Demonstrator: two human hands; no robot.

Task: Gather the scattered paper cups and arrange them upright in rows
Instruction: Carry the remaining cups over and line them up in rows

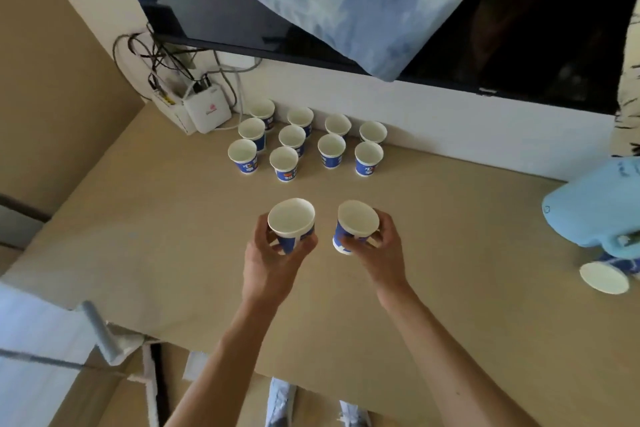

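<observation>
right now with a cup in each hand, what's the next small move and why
Probably carry the left cup and right cup forward and stand them at the near ends of the third column and fourth column from the left. The left hand and right hand grip one each, and those columns hold two cups each, the first two three.

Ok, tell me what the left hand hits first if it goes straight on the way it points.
Probably the nearest cup in the rows, met by the cup it holds; the left hand aims slightly right, so the neighbouring cup is possible.
</observation>
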